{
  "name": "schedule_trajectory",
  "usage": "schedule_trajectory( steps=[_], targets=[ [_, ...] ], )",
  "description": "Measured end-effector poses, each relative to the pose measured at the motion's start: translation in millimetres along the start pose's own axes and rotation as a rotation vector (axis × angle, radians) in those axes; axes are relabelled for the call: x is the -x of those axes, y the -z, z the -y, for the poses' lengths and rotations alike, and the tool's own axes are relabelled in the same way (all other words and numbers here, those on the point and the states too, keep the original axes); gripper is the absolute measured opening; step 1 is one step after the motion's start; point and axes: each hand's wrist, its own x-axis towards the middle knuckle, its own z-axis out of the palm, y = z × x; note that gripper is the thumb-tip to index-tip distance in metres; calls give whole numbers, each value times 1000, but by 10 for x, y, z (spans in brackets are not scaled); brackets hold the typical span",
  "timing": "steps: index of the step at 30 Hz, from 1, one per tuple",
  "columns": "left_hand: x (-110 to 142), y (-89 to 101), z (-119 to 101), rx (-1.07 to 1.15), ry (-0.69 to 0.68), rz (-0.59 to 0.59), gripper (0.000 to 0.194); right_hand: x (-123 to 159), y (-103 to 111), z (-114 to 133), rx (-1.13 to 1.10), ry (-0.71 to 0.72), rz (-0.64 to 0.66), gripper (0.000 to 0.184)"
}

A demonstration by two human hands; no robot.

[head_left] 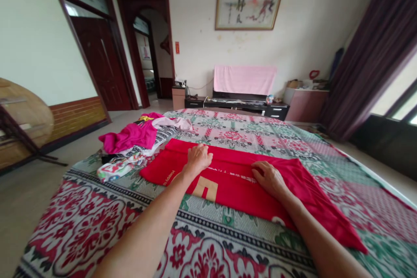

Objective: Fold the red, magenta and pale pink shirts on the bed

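The left hand and right hand rest apart on a red garment spread across the patterned cover, beside piled clothes; whether either pinches it cannot be told.

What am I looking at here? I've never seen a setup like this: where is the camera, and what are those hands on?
There is no machine arm here; a person works with two bare hands. The picture comes from a camera worn on that person's head, looking forward and down, so the forearms reach in from the bottom edge. A patterned cover spreads across the surface. On it lies a red cloth with gold and white printing, and to its left a heap of clothes. The left hand and the right hand both touch the red cloth; whether either one pinches the fabric is hard to tell. Near the far wall hangs a pink cloth.
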Motion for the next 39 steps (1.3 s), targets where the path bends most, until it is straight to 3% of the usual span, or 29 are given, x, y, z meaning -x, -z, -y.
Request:
schedule_trajectory(
  steps=[5,7,11,18,22,27,34,39],
  targets=[
    [-49,285,857,-204,231,-77,38,-8,-31,-33,22,7,-8,25],
    [-30,326,1180,-233,346,-10,41,-14,-40,-37,32,3,-9,25],
    [9,311,1518,-204,467,76,52,-23,-36,-27,36,-5,-16,24],
    [5,276,1489,-150,464,39,60,-23,-42,-45,37,5,-17,25],
    [-38,398,1599,-102,448,175,57,-24,-70,-99,23,18,-9,25],
    [-24,515,1733,-49,440,329,38,-30,-68,-103,16,15,-5,25],
    [36,457,1628,-74,534,219,34,-19,-17,-43,19,4,6,25],
    [61,514,1608,-32,494,219,30,-117,4,8,65,-22,22,26]
  ],
)
